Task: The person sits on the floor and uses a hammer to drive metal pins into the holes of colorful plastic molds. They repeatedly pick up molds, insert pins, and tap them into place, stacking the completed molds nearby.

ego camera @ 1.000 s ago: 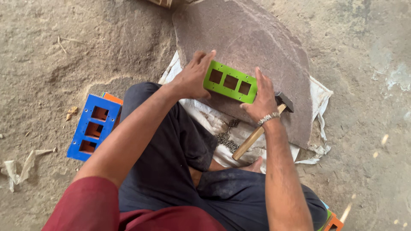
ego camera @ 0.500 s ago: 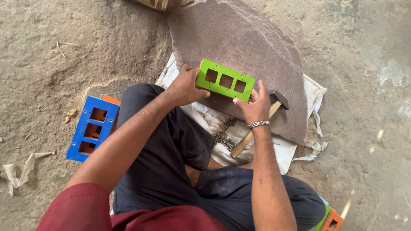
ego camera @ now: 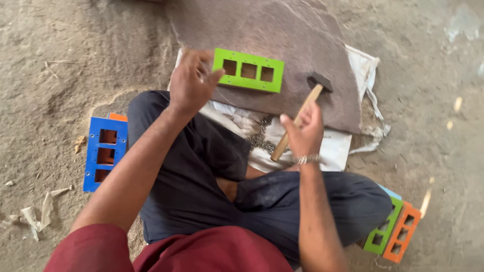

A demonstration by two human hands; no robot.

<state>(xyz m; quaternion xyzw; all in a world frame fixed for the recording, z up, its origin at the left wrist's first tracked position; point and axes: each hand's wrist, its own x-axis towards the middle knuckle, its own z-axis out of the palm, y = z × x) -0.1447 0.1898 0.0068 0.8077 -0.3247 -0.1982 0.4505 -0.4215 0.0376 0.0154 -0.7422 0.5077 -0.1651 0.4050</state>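
Bare, dusty concrete floor [ego camera: 60, 45] fills the view, and on it a flat grey slab [ego camera: 297, 35] is laid over a crumpled white cloth [ego camera: 327, 146], evidently so that a hard, even base is given for hammering while the cloth catches small parts. On the slab, near its front edge, a green plate [ego camera: 248, 70] with three square openings lies flat. The left hand [ego camera: 191, 83] is set at the plate's left end, fingers curled and the thumb touching the corner, so the plate appears to be steadied against the slab rather than lifted; the grip is loose and partly spread, not closed round anything. A hammer [ego camera: 300, 118] is held by the right hand [ego camera: 302, 132] part-way along its wooden handle, the grip pressed together round the shaft; its dark head rests just right of the plate, on the slab. The plate thus lies between the two hands, touching the left and apart from the right. A small heap of metal bits [ego camera: 259, 138] lies on the cloth below the slab. Left of the slab a blue plate [ego camera: 105, 153] rests on an orange one; more green and orange plates [ego camera: 393, 231] are stacked far below and right of the slab.
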